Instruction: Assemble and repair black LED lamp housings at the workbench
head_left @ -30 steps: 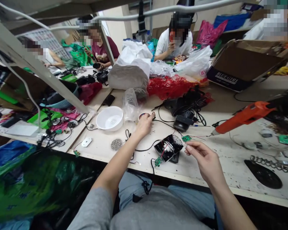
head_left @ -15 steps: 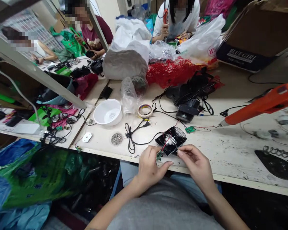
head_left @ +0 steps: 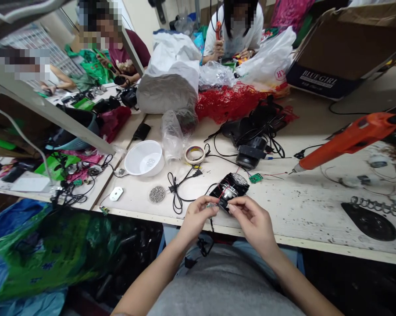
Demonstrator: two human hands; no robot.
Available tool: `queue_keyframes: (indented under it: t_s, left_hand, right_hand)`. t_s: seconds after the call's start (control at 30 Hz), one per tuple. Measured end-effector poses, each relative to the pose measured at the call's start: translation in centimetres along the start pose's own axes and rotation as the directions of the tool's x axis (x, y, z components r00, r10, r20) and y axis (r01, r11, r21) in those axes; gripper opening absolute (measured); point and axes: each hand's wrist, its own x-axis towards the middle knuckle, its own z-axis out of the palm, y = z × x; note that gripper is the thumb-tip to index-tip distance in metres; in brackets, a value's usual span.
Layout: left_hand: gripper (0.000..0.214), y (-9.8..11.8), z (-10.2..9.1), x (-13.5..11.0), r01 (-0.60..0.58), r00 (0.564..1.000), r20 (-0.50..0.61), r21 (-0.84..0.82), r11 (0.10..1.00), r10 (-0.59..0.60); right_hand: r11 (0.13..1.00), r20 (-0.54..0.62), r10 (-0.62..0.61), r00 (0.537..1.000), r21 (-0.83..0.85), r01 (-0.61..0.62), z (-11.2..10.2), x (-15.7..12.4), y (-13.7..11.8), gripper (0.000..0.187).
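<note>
- Long white-topped workbench [head_left: 316, 206] in a crowded shared workroom.
- Both hands closed in a pinch: left hand [head_left: 194, 217] and right hand [head_left: 253, 219] meet at the near edge of a square black plastic housing [head_left: 237, 180]. Fingers hide the exact grip.
- Thin red wires [head_left: 221, 195] cross the housing, held low by the bench edge, apparently for steadiness.
- Just beyond right hand: small green circuit board [head_left: 256, 177].
- Left of left hand: coiled black cable [head_left: 176, 197], seemingly kept aside.
- Far right of right hand: orange-bodied soldering iron [head_left: 345, 142], within reach.

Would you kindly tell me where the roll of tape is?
In the head view, the roll of tape lies just right of the white bowl and clear plastic bag.
</note>
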Motion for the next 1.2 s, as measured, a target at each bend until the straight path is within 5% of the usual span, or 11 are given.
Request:
queue_keyframes:
  t_s: [0.37,0.7,0.87,0.97,1.07,1.13,1.2]
  left_hand:
    - [0.023,1.3,1.0,0.1,0.12,0.993,0.036,-0.131,0.984,-0.116]
    - [0.02,0.4,1.6,0.4,0.007,0.999,-0.043,-0.067,0.998,-0.01]
    - [0.02,0.3,1.8,0.8,-0.029,0.998,-0.054,-0.035,0.999,0.027]
    - [0.02,0.5,1.7,1.0,-0.018,0.999,-0.051,-0.031,0.999,0.016]
    - [0.018,0.5,1.7,1.0,-0.015,0.999,-0.053,-0.039,0.999,0.013]
    - [0.016,0.4,1.7,1.1,-0.036,0.998,-0.057,-0.038,0.999,0.034]
    - [0.017,0.2,1.6,1.1,-0.055,0.997,-0.052,-0.026,0.998,0.054]
  right_hand:
    - [0.992,-0.028,0.097,0.995,0.087,-0.094,1.3,0.4,-0.3,0.024]
    - [0.998,-0.066,0.013,0.998,-0.062,-0.017,1.6,0.4,-0.3,0.014]
    - [0.967,-0.053,-0.131,0.99,-0.227,0.116,0.3,0.8,-0.4,0.012]
    - [0.886,-0.03,-0.346,0.938,-0.341,0.316,-0.9,1.0,-0.8,0.007]
    - [0.691,0.166,-0.581,0.797,-0.416,0.591,-1.8,1.4,-1.2,0.022]
    - [0.573,0.303,-0.635,0.71,-0.432,0.697,-1.9,1.8,-1.2,0.029]
    - [0.517,0.378,-0.629,0.679,-0.448,0.729,-1.8,2.3,-1.2,0.03]
